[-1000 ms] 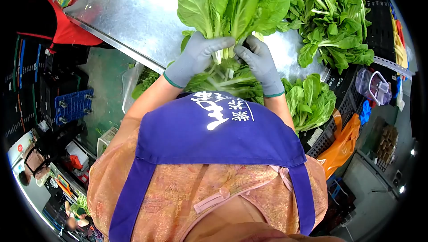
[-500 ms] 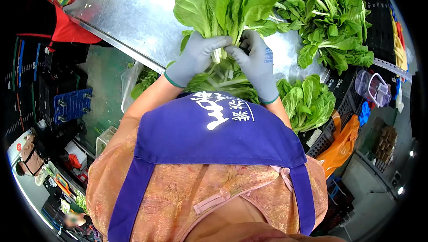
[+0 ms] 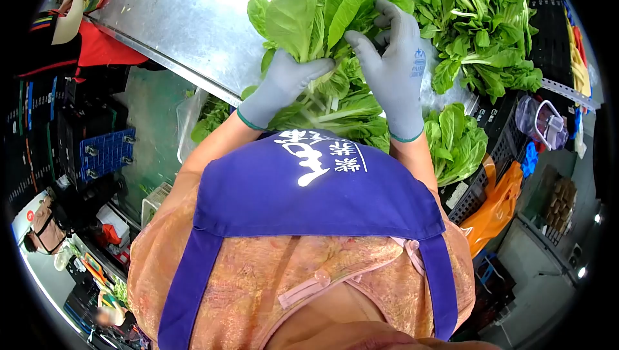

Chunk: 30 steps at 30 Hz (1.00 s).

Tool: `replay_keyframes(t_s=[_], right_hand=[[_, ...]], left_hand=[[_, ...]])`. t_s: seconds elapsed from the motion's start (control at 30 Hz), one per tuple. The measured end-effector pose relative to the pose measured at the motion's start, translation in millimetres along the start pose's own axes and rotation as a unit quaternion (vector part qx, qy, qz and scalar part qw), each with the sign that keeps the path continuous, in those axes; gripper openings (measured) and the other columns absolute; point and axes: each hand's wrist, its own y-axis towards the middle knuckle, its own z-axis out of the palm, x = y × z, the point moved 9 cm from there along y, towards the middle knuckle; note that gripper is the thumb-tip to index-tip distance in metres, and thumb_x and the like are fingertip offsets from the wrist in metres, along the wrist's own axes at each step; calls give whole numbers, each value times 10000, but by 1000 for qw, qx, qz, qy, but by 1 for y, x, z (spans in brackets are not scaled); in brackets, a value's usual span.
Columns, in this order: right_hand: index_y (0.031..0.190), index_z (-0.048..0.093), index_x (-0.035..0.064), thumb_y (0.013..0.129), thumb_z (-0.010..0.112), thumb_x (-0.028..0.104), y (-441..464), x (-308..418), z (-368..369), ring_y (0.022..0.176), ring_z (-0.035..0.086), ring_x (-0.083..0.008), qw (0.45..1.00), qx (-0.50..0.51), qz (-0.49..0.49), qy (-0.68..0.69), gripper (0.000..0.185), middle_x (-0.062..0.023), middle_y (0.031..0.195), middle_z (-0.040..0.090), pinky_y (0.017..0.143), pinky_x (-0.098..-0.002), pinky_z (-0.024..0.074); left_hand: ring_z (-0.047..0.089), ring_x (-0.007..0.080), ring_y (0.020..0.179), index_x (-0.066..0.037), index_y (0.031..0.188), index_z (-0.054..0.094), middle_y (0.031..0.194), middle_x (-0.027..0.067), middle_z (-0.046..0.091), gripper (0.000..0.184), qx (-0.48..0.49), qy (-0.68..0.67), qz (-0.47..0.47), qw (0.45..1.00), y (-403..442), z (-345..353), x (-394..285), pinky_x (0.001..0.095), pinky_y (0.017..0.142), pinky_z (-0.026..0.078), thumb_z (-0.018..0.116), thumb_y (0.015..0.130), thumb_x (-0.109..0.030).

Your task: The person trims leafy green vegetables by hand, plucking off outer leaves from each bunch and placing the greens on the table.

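In grey gloves, both my hands are over the near edge of the metal table. My left hand [image 3: 287, 82] is wrapped round the stem end of a bunch of leafy greens [image 3: 293, 21], its leaves pointing away from me. Just right of that bunch, my right hand [image 3: 393, 60] has its thumb and fingers apart; leaves show behind the fingers, but none are gripped. Below my hands lie more loose greens [image 3: 348, 114], partly hidden by the apron. A large pile of greens [image 3: 480, 27] rests to the right.
The metal table [image 3: 167, 27] stretches to the upper left. A black crate [image 3: 496, 130] with another head of greens [image 3: 454, 143] stands at my right, near an orange bag [image 3: 500, 208]. At the upper left another person's arm [image 3: 71, 18] reaches over a colourful box.
My right hand has let go of the stems and moved right and up, its fingers spreading. My left hand keeps its hold. Another person's arm has appeared at the upper left.
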Motion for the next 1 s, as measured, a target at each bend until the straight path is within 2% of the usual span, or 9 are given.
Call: replay_keyframes(t_s=[0.2,0.37,0.47,0.53,0.6,0.7,0.8,0.87,1.0], right_hand=[[1118,613,27,776,764,233,-3,-29,7,782,566,-228,996,60,58,-17,426,-120,935,563,692,-327,491],[995,626,9,768,750,160,-4,-30,3,764,575,-221,996,82,25,18,299,-104,932,582,691,-315,483],[964,621,3,767,738,120,-7,-34,2,772,584,-215,991,93,49,82,258,-101,918,603,695,-305,478],[957,615,-1,769,729,101,-12,-41,4,785,591,-212,982,104,96,127,242,-106,910,618,701,-301,478],[950,609,-7,775,716,86,-19,-51,5,796,596,-212,971,112,145,153,225,-114,908,630,711,-298,478],[1006,623,-10,782,699,67,-15,-45,2,823,611,-222,982,125,112,90,249,-121,932,643,736,-315,485],[1062,644,2,798,670,62,-5,-26,-4,834,617,-239,990,110,15,83,273,-124,955,649,752,-333,486],[1081,655,12,805,658,68,-5,-29,-7,849,623,-252,987,134,40,76,283,-129,968,652,761,-342,486],[1050,666,15,815,642,79,-4,-27,-14,866,630,-253,986,152,53,52,245,-126,966,657,771,-337,487]], left_hand=[[647,142,909,43,1091,650,1016,92,703,319,-3,2,-30,1000,-3,-2,6,301,829,515,743,819,-97],[667,162,922,49,1109,651,1050,107,704,316,22,-13,47,999,0,-3,5,300,838,530,731,830,-74],[689,179,945,61,1125,650,1080,127,703,304,64,-101,-2,993,-2,6,10,305,854,559,709,849,-49],[699,196,957,71,1143,642,1096,146,700,305,107,-62,36,992,-3,10,11,316,858,580,694,864,-39],[706,221,966,82,1164,630,1109,169,697,312,155,110,190,963,-6,15,6,335,854,598,681,879,-34],[711,244,954,92,1183,614,1100,195,697,322,116,-109,-78,984,-3,14,35,345,816,609,671,891,-31],[713,264,953,98,1181,615,1096,210,698,314,82,-264,-164,947,-5,25,25,350,805,611,662,897,-25],[714,263,938,92,1180,617,1089,209,698,310,115,-205,-68,970,-5,20,17,354,804,610,660,896,-23],[714,246,917,83,1179,623,1076,192,703,327,122,-138,9,983,-2,10,16,346,824,594,682,879,-34]])
